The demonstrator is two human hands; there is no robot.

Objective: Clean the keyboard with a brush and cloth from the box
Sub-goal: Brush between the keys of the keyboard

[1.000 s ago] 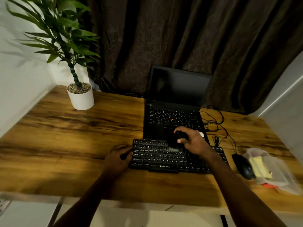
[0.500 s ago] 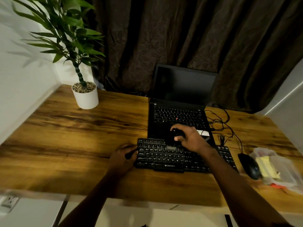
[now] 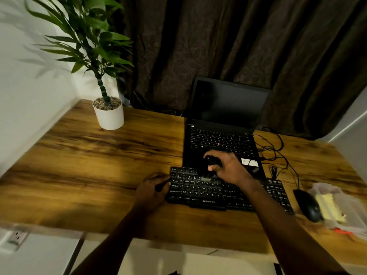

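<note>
Brushing underway. Right hand (image 3: 228, 168) curls fingers round brush (image 3: 211, 162), bristles on Zebronics keyboard (image 3: 208, 192) top rows. Left hand (image 3: 151, 188), fingers curled, grips its 9 o'clock edge. Yellow cloth (image 3: 327, 207) in box (image 3: 351, 213) at 3 o'clock: wiping left.

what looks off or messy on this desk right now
Nothing looks spilled or broken. The black cables right of the laptop lie in a loose tangle. A pale fuzzy patch sits on the keyboard just under the brush held in the right hand; whether it is bristles or dust is too blurred to tell.
</note>
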